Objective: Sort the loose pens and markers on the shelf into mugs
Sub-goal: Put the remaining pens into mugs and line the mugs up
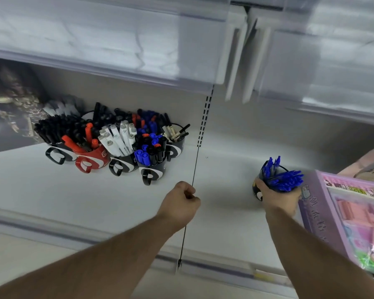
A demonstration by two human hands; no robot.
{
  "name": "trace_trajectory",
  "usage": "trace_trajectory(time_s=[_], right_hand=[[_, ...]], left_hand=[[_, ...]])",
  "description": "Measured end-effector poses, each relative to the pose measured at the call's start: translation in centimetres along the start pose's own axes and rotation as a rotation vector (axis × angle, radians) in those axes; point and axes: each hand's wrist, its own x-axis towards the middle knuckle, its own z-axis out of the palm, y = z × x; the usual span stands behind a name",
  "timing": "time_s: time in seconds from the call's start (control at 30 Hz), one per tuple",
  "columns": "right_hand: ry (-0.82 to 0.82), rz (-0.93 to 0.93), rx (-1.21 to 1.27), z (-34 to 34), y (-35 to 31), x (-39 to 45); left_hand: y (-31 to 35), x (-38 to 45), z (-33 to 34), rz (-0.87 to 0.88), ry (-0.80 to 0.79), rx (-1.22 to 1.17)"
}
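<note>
Gripping a black mug (257, 192) of blue pens (283, 180) at three o'clock, right hand (277, 199); left hand (180, 203) clenched, nothing held.

Purple stationery box (341, 216) (cartoon print), dark patterned item (13, 100) far left

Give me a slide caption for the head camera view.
Right hand grips a mug of blue pens; left hand fisted beside filled marker mugs.

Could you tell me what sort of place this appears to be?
Probably a stationery aisle in a shop: retail shelving with a slotted upright, mugs crammed with markers, and a packaged pink stationery set beside the right hand.
</note>
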Motion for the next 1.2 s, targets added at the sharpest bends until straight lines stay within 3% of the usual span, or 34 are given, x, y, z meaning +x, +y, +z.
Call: trace_trajectory(time_s=[0.13, 0.23, 0.33, 0.43, 0.6, 0.73, 0.8, 0.87, 0.93, 1.07, 1.1, 1.13, 1.2], right_hand=[[-0.001, -0.001, 0.035, 0.4, -0.9, 0.4], [-0.117, -0.092, 0.021, 0.3, -1.2, -0.8], [-0.363, -0.163, 0.034, -0.4, -1.3, -3.3], [-0.68, -0.224, 0.1, -1.7, -3.3, -6.4], [-1.233, -0.304, 0.104, -5.2, -7.4, -9.9], [-1.39, -0.327, -0.008, -6.5, -9.6, -10.7], [-1.428, -0.316, -0.036, -6.7, -10.1, -10.9], [-1.419, -0.31, -0.057, -6.5, -10.1, -10.8], [-1.238, -0.302, -0.061, -5.6, -9.7, -10.7], [-0.509, -0.078, 0.082, -3.3, -7.5, -12.5], [-0.399, -0.049, 0.07, -2.9, -6.7, -13.5], [-0.378, -0.044, 0.036, -2.5, -5.8, -14.7], [-0.507, -0.071, -0.029, -1.6, -4.2, -17.7]], left_hand=[[-0.1, 0.1, 0.1, 0.034, -0.028, 0.06], [0.3, 0.6, -0.3, 0.041, -0.05, 0.12], [0.2, 1.4, -1.0, 0.099, -0.036, 0.195], [0.8, 2.1, -2.2, 0.13, 0.004, 0.093], [1.9, 1.6, -4.8, 0.006, -0.177, -0.021], [3.0, -1.0, -6.2, -0.112, -0.413, -0.252], [3.2, -2.0, -6.7, -0.099, -0.486, -0.25], [3.2, -2.6, -7.0, -0.076, -0.488, -0.172], [2.5, -2.8, -6.9, -0.081, -0.41, -0.186], [-0.7, -2.5, -5.7, -0.047, -0.116, -0.199], [-1.5, -2.3, -5.2, -0.045, -0.041, -0.153], [-2.2, -2.2, -4.6, -0.05, 0.024, -0.122], [-3.4, -1.8, -3.6, -0.019, 0.095, -0.117]])
